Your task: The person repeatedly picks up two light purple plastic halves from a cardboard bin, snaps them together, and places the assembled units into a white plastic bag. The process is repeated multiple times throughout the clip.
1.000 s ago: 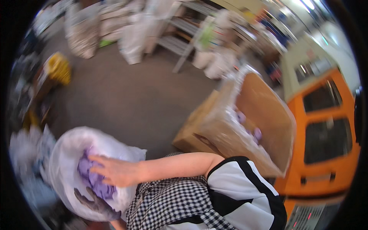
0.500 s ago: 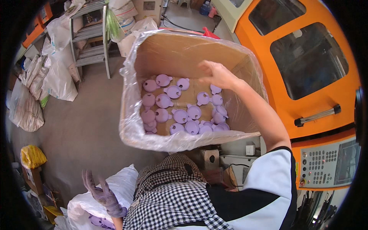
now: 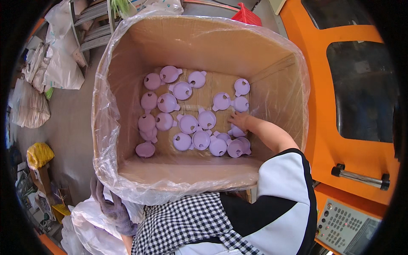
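Observation:
Shallow round lilac plastic cups (image 3: 182, 91) with small side tabs and a dark notch or hole lie scattered on the bottom of a big cardboard box (image 3: 187, 40) lined with clear plastic film. My bare right hand (image 3: 240, 120) reaches deep into the box, fingers apart, over a lilac cup (image 3: 238, 131) on the right side; whether it touches this cup is hard to tell. In a grey-purple glove, my left hand (image 3: 114, 211) is open and empty, its stretched fingers near the box's near left corner, above a white plastic sack (image 3: 87, 219).
An orange machine (image 3: 316, 55) with dark windows, a bar handle (image 3: 361, 177) and a keypad panel (image 3: 342, 225) stands close on the right. A metal step ladder (image 3: 94, 27) and white sacks (image 3: 63, 63) are at far left. Behind the box sits a red basket (image 3: 247, 16).
My right hand has gone down from above the box to the cups at its bottom. My view has moved closer over the box. The left hand stays open beside it.

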A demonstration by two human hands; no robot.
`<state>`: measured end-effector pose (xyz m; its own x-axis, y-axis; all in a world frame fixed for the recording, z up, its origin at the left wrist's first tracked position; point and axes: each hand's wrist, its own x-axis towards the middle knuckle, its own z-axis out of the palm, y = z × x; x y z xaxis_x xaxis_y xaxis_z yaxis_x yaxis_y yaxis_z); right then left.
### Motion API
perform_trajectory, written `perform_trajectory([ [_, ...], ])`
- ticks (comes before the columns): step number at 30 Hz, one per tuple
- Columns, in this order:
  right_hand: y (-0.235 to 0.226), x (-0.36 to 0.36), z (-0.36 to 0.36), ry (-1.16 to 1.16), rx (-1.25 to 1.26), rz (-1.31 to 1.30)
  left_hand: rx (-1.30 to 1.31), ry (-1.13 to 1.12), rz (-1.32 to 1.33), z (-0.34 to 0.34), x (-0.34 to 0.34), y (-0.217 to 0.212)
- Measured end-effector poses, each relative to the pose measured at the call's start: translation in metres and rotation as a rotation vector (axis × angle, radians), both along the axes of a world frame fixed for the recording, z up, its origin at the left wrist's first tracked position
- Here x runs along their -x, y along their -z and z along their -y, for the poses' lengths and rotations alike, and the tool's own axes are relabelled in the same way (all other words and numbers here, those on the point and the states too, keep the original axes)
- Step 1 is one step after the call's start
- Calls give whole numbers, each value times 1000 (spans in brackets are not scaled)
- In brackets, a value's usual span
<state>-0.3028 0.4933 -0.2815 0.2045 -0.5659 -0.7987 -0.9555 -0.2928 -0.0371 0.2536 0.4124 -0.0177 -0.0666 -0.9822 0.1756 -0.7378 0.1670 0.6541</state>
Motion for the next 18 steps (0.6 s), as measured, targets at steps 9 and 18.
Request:
perform_trajectory([
  [9,-20,-4,6,47,-91,-10,-30,-64,-53,-6,20,0],
  [18,-29,4,16,121,-295,9,-74,-113,-134,-10,21,0],
])
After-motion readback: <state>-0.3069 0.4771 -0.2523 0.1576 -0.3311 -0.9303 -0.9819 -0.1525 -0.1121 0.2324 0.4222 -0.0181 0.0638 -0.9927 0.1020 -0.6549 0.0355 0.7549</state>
